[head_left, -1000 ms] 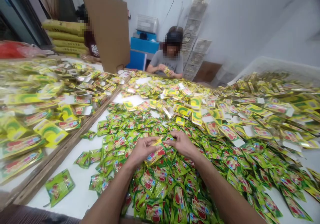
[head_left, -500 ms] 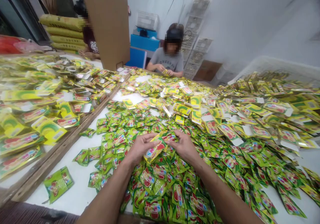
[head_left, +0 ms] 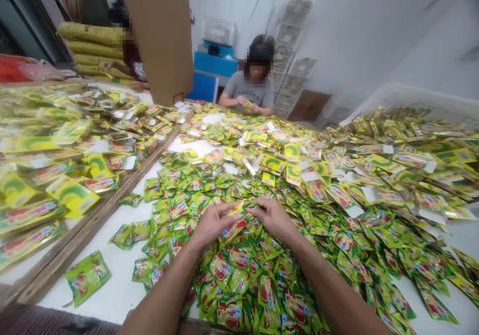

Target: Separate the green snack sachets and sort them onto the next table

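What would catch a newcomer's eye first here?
Probably the big heap of green packets spread across the middle of the near table, below both hands. Just above it, the left hand grips a small yellow box, with the right hand at its upper end. Farther back, left of centre, stands a tall cardboard sheet.
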Available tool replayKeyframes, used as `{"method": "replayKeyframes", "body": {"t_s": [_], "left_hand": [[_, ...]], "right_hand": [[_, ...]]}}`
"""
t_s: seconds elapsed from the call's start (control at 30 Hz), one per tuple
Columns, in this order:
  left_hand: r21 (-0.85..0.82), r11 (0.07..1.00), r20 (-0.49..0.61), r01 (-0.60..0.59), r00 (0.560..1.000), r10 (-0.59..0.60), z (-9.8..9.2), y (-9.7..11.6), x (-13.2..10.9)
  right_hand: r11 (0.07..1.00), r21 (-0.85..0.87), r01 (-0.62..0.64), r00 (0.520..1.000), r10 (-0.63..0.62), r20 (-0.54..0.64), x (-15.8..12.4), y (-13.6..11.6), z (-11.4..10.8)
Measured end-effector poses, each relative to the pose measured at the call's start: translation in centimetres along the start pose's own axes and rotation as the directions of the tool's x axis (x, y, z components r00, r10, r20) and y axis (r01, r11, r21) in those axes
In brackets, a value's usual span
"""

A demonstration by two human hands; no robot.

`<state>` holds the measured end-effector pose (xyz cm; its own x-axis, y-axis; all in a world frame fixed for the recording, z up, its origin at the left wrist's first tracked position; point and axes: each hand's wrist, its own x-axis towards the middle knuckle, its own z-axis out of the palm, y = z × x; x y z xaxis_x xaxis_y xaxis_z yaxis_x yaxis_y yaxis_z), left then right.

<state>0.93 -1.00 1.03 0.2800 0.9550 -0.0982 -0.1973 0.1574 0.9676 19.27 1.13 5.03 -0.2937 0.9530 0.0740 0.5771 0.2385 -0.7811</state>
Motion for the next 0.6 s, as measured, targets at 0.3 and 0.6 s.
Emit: {"method": "replayKeyframes", "body": {"t_s": [0.3, 0.6], "left_hand": [[-0.170, 0.985, -0.027, 0.040, 0.999, -0.046, 0.1, -0.3, 0.1], [-0.249, 0.968, -0.070, 0.016, 0.997, -0.034, 0.1, -0.6, 0.3]], "right_hand": [[0.959, 0.267, -0.093, 0.993, 0.110, -0.048, 1.3, -0.5, 1.1], [0.993, 0.112, -0.043, 0.969, 0.069, -0.237, -0.2, -0.7, 1.5]]}}
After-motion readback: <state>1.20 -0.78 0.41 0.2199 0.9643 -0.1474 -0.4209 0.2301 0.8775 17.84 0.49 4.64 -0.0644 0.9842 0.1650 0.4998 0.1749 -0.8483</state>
